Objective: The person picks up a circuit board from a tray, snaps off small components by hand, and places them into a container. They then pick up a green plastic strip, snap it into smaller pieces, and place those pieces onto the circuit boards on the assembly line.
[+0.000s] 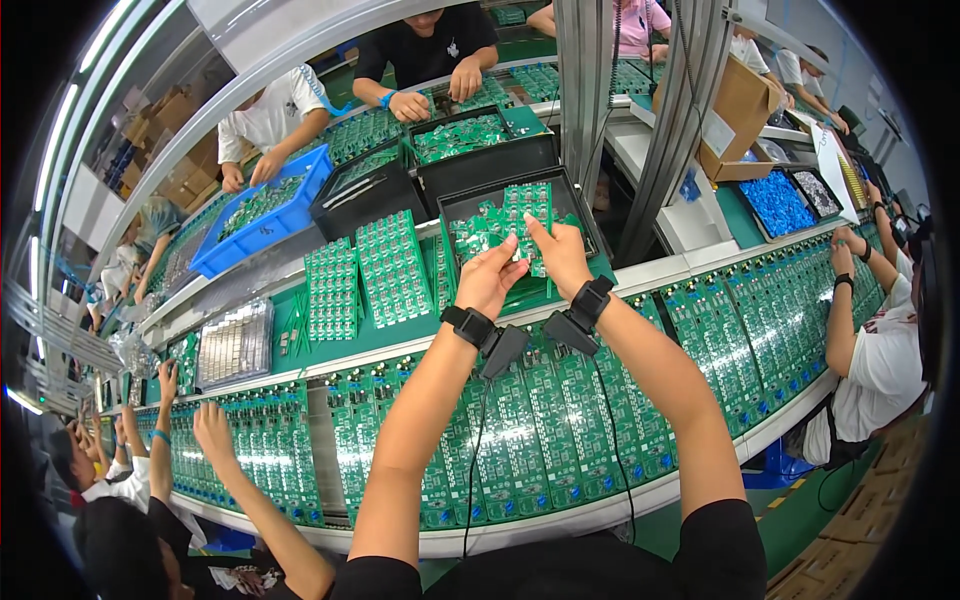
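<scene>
Over a black tray [590, 222] of loose small green boards, I hold a green circuit board panel [527, 203] upright, its face covered with rows of small parts. My right hand [562, 258] grips the panel's right side, with the thumb across its face. At the panel's lower left edge, my left hand [488, 280] is closed, thumb against fingers; what lies inside the pinch is partly hidden. Two more panels, a left one [331, 290] and a larger one [392, 268], lie on the green mat left of the tray.
Below my wrists runs a conveyor lined with long green boards [540, 430]. A blue bin [262, 212], another black tray [462, 138] and a clear tray of metal parts [234, 343] stand nearby. A metal post [588, 90] rises beyond my right hand. Co-workers' hands work on several sides.
</scene>
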A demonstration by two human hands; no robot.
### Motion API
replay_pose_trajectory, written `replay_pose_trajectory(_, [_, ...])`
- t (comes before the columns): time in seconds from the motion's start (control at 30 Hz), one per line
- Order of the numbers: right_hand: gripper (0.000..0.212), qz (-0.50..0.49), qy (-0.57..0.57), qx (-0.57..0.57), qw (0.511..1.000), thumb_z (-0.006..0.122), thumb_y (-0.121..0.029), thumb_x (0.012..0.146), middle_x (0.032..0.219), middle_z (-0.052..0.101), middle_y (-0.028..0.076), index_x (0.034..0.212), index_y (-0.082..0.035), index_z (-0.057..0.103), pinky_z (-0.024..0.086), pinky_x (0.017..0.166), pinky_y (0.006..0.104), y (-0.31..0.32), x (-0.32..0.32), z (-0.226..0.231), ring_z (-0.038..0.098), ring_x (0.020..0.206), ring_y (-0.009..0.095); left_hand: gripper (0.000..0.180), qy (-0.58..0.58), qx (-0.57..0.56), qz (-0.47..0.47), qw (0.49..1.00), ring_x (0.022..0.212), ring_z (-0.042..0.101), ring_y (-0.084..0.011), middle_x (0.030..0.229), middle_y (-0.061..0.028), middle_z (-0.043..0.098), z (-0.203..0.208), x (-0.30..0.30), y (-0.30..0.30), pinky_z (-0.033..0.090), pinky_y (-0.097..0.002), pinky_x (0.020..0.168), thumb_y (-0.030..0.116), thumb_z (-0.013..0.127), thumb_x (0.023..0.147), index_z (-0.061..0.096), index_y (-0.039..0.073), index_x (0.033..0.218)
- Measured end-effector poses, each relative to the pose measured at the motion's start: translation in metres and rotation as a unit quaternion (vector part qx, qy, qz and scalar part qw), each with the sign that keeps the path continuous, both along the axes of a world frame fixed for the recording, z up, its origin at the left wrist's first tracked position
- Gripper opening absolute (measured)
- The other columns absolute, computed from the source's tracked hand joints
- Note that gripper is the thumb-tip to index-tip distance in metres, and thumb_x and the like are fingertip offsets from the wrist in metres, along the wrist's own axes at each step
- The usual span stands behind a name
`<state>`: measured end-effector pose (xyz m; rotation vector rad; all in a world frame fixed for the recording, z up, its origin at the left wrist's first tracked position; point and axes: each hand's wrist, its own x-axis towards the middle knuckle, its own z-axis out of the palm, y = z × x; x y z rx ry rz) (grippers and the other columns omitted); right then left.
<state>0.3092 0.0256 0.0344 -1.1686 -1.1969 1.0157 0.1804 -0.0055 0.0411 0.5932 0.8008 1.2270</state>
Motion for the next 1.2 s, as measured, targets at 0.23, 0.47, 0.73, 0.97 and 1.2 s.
replay_pose_trajectory(0.23, [0.047, 0.038, 0.070, -0.037, 0.996, 0.061, -0.031, 0.083, 0.048, 0.034, -0.003, 0.049, -0.005, 0.039, 0.024, 0.041, 0.0294, 0.025, 0.008, -0.009, 0.028, 0.048, 0.006, 0.017, 0.009, 0.041, -0.027, 0.999, 0.071, 0.057, -0.0107, 0.081, -0.0026, 0.058, 0.001, -0.013, 0.014, 0.049, -0.0202, 0.064, 0.018, 0.059, 0.085, 0.059, 0.002, 0.092])
replay_pose_trajectory(0.47, [0.041, 0.003, -0.039, 0.019, 0.999, 0.056, -0.032, 0.086, 0.054, 0.039, -0.006, 0.057, -0.004, 0.048, 0.026, 0.045, 0.0271, 0.028, 0.011, -0.007, 0.033, 0.051, 0.004, 0.023, 0.604, 0.279, 0.163, 0.729, 0.064, 0.057, -0.0160, 0.074, -0.0053, 0.058, 0.010, -0.016, 0.013, 0.045, -0.0287, 0.060, 0.024, 0.054, 0.087, 0.060, 0.002, 0.083])
replay_pose_trajectory(0.73, [0.056, -0.063, -0.182, 0.114, 0.975, 0.057, -0.038, 0.084, 0.044, 0.034, 0.004, 0.048, 0.000, 0.038, 0.028, 0.042, 0.0343, 0.016, -0.012, 0.003, 0.032, 0.044, 0.011, 0.033, 0.544, 0.305, 0.092, 0.776, 0.051, 0.046, -0.0135, 0.059, -0.0029, 0.052, 0.008, 0.004, 0.014, 0.035, -0.0304, 0.048, 0.028, 0.046, 0.091, 0.053, 0.002, 0.070])
replay_pose_trajectory(0.97, [0.054, 0.050, 0.138, -0.092, 0.985, 0.057, -0.037, 0.084, 0.044, 0.032, 0.001, 0.047, -0.002, 0.040, 0.029, 0.044, 0.0324, 0.007, -0.016, 0.010, 0.030, 0.044, 0.011, 0.036, 0.251, 0.195, 0.004, 0.948, 0.045, 0.032, -0.0029, 0.052, 0.0052, 0.037, 0.012, 0.009, 0.007, 0.024, -0.0200, 0.042, 0.030, 0.043, 0.093, 0.049, 0.005, 0.067])
replay_pose_trajectory(1.2, [0.047, 0.067, 0.058, -0.025, 0.996, 0.050, -0.039, 0.088, 0.053, 0.047, -0.001, 0.057, -0.003, 0.052, 0.033, 0.050, 0.0259, 0.018, -0.002, 0.009, 0.037, 0.049, 0.007, 0.032, 0.389, 0.237, 0.057, 0.888, 0.048, 0.045, -0.0080, 0.052, -0.0007, 0.046, 0.013, 0.000, 0.011, 0.035, -0.0249, 0.046, 0.028, 0.047, 0.090, 0.055, 0.002, 0.073])
